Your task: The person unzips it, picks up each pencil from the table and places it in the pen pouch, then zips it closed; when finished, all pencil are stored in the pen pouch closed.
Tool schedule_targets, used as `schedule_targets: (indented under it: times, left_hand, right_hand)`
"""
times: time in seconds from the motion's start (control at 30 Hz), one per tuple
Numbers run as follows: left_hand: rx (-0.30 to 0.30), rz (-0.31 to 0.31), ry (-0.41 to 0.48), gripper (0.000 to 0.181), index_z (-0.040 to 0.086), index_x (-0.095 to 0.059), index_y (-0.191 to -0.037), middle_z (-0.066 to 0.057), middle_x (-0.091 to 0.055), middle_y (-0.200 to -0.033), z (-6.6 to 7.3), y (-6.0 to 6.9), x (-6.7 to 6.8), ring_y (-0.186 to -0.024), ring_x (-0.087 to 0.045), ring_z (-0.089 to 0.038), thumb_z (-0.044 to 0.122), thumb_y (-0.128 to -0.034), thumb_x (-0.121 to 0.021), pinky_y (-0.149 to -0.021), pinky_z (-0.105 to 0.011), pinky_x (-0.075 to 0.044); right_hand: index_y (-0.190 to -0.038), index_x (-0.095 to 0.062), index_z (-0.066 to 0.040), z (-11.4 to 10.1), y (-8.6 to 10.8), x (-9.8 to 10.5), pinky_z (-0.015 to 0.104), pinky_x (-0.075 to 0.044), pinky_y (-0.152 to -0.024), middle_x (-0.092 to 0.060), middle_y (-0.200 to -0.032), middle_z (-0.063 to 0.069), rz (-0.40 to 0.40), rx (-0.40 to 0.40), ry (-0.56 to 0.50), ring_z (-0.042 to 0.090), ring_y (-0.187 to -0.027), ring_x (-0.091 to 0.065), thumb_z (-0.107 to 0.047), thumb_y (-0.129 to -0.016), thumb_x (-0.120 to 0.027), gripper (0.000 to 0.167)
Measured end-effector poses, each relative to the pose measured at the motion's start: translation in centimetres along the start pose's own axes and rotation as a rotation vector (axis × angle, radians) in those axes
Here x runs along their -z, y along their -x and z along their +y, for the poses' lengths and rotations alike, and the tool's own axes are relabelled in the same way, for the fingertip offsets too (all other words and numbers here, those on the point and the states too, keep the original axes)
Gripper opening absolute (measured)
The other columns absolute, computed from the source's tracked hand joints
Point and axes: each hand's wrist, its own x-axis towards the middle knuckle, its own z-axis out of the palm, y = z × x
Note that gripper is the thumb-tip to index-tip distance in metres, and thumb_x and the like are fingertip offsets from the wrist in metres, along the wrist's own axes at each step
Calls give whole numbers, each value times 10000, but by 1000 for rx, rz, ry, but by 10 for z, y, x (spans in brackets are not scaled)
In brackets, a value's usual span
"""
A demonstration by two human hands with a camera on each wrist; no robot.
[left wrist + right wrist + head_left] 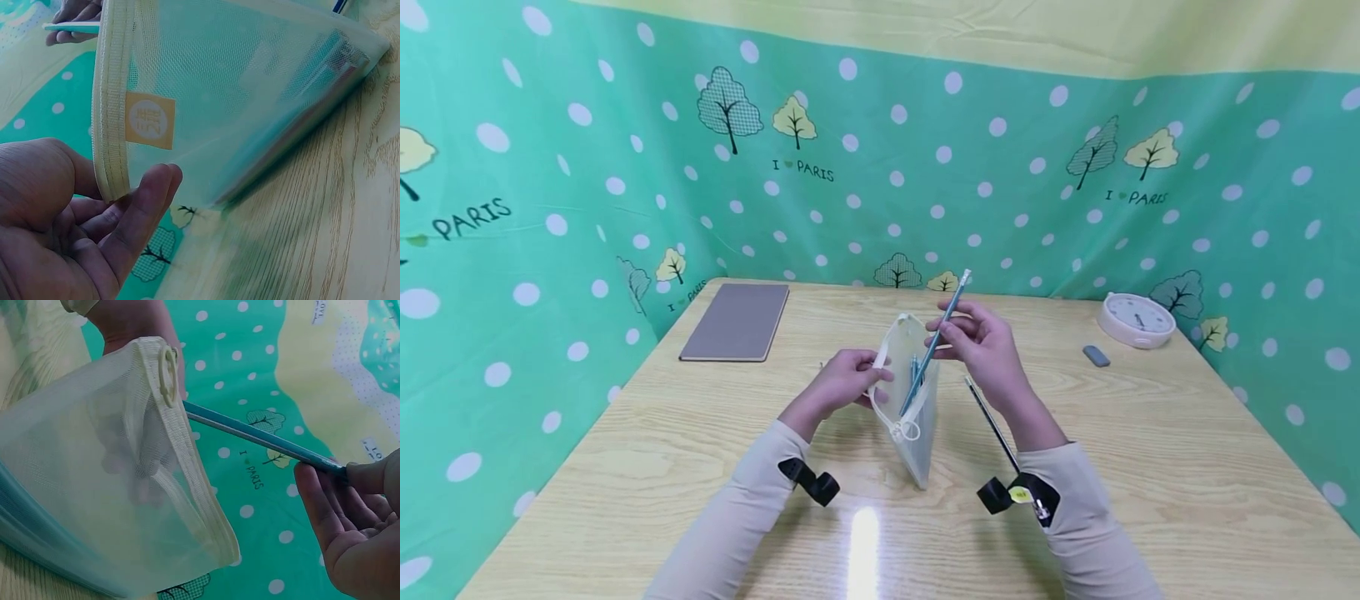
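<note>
A pale mesh zip pouch [927, 442] stands upright on the table, its mouth held apart. My left hand [846, 379] pinches the zipper edge between thumb and fingers, beside a small tan label [150, 120]. Above the opening, my right hand [988, 346] pinches a teal pencil [262, 435] near its upper, white-tipped end. The pencil slants down with its lower part inside the pouch mouth. Through the mesh, several teal, slender items [312, 69] show blurred at the bottom. A dark pencil [992, 423] lies on the table just right of the pouch, partly behind my right wrist.
At the back left of the wooden table [647, 467] lies a grey-brown notebook [737, 323]. To the right are a small grey-blue eraser [1096, 356] and a round white clock [1138, 321]. A green patterned curtain [917, 183] encloses the back and sides.
</note>
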Motion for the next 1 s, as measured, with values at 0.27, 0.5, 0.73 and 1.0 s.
schedule_targets:
  times: [0.27,0.5,0.73,1.0]
  left_hand:
    - [6,-1,9,272,-84,-643,-1259,-211,-744,-1083,0,-1,-1,-745,-725,-165,42,-1027,-577,-713,-367,-663]
    - [-3,-7,29,286,-110,-619,-1277,-239,-736,-1107,1,0,-2,-726,-719,-148,17,-1027,-559,-721,-374,-665]
    - [-6,-14,22,251,-98,-640,-1233,-232,-735,-1066,2,-1,-2,-720,-716,-148,34,-1027,-584,-718,-379,-665]
    - [-8,-13,22,268,-101,-628,-1256,-222,-737,-1076,0,-1,-4,-723,-721,-154,39,-1032,-586,-710,-365,-664]
  right_hand:
    - [-1422,-470,97,2,2,-5,338,-658,-787,-718,-1073,260,-88,-35,58,113,-834,-733,72,-1051,-488,373]
    - [-1354,-417,78,3,3,-8,301,-648,-754,-702,-1062,335,-136,-55,131,110,-785,-714,59,-1059,-475,301]
    - [-1377,-444,102,7,2,-7,286,-644,-710,-713,-955,261,-195,-97,131,132,-724,-696,17,-1085,-432,304]
    - [-1397,-450,104,5,2,-6,274,-638,-686,-695,-957,295,-179,-117,151,147,-682,-684,25,-1084,-426,324]
